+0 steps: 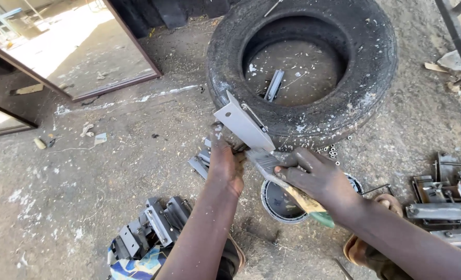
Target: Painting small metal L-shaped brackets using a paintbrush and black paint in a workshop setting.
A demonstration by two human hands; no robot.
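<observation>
A grey metal bracket [243, 126] is grasped by the left hand [225, 166], long axis running upper-left to lower-right. A paintbrush [285, 181] is clenched in the right hand [318, 179], bristles toward the bracket.

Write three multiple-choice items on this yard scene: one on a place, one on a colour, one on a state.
1. Where does the grey metal bracket rest?
A. Against the tyre
B. Inside the paint tin
C. On a workbench

2. What colour is the tip of the paintbrush handle?
A. Red
B. Green
C. White

3. What is the right hand doing?
A. Hanging free
B. Gripping the paintbrush
C. Lifting the tyre

Answers: 1 A, the bracket leans on the tyre's sidewall, steadied by the left hand. 2 B, the handle end shows green. 3 B, fingers wrap the brush.
</observation>
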